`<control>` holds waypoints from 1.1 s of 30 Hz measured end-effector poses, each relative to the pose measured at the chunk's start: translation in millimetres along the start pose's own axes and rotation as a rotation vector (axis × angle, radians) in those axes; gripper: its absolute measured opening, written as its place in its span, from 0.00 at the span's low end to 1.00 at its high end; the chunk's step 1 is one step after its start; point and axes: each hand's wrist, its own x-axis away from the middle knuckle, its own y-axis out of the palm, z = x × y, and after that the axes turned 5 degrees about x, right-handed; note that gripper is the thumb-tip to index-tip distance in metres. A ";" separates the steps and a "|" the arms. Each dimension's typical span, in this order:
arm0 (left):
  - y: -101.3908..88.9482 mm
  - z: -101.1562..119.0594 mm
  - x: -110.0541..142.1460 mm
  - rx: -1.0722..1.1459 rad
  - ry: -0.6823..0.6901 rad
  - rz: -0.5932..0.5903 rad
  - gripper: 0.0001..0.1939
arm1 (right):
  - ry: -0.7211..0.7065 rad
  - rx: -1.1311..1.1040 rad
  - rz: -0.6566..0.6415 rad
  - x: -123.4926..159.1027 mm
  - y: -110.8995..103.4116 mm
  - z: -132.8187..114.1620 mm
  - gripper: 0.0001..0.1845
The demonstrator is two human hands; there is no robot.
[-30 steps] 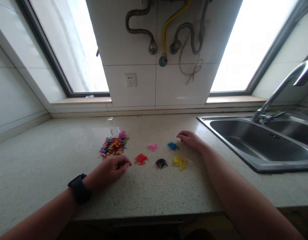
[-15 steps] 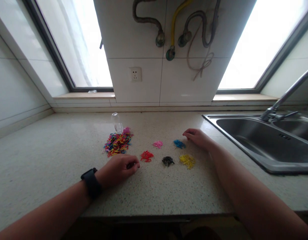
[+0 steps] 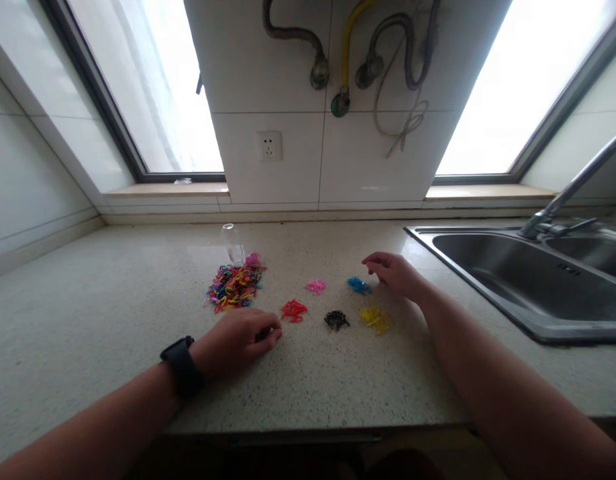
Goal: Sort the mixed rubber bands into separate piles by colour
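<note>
My left hand, with a black watch on the wrist, rests on the counter, fingers curled in toward the thumb; whatever is in them is hidden. Just right of its fingertips lies a small red pile of what look like rubber bands. A larger mixed-colour pile is behind the hand. My right hand hovers beside the blue pile, fingers loosely bent and fingertips slightly apart, nothing visible between them. Nearby are a pink pile, a black pile and a yellow pile.
A clear plastic cup stands behind the mixed pile, beside a pink piece. To the right is a steel sink with a faucet. A socket and pipes are on the tiled wall. The counter's front edge runs below.
My right hand has shifted slightly left and up, its fingertips parting a little. My left hand stays nearly in place. The piles look the same, and the view has tilted slightly.
</note>
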 end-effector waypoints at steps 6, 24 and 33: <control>-0.2 1.0 -0.5 -0.068 0.056 -0.041 0.09 | -0.210 -0.114 -0.136 2.5 26.6 -60.8 0.14; 0.8 2.2 -1.2 -0.114 0.060 -0.055 0.11 | -0.858 0.494 -0.544 -29.1 140.1 -141.7 0.24; 2.0 2.2 -0.2 -0.101 0.073 -0.028 0.11 | -0.891 0.489 -0.539 -32.8 148.7 -136.2 0.21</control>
